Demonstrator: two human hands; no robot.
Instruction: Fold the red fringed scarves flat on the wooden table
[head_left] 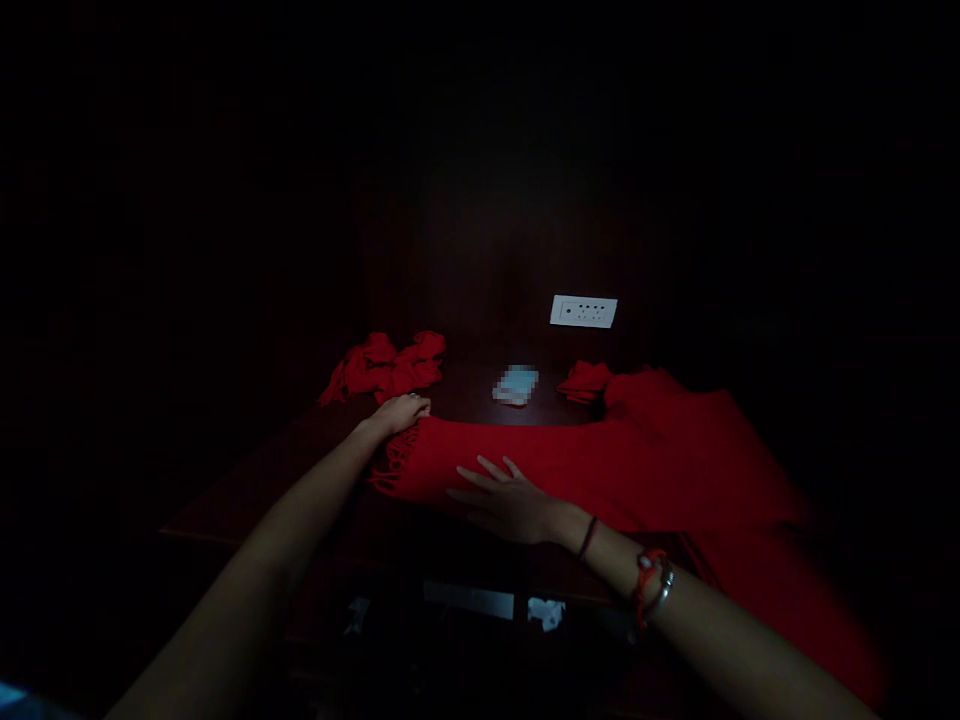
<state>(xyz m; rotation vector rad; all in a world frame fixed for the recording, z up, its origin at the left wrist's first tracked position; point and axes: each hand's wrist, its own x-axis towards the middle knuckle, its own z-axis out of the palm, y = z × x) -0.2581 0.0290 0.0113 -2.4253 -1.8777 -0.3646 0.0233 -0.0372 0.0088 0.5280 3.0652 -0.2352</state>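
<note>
A red scarf (592, 460) with a fringed left end lies across the dark table and spreads over its right side, with part of it hanging at the lower right. My left hand (403, 410) is closed on the far corner of the scarf, just above the fringe. Flat on the cloth near its front edge, my right hand (514, 507) rests with its fingers spread. Beyond my left hand sits a crumpled red fringed cloth (390, 365).
A pale, blurred-out flat object (516, 385) lies at the back of the table (465, 395). A white socket panel (583, 311) is on the wall behind. Below the front edge are pale items (469, 600) in shadow. The surroundings are very dark.
</note>
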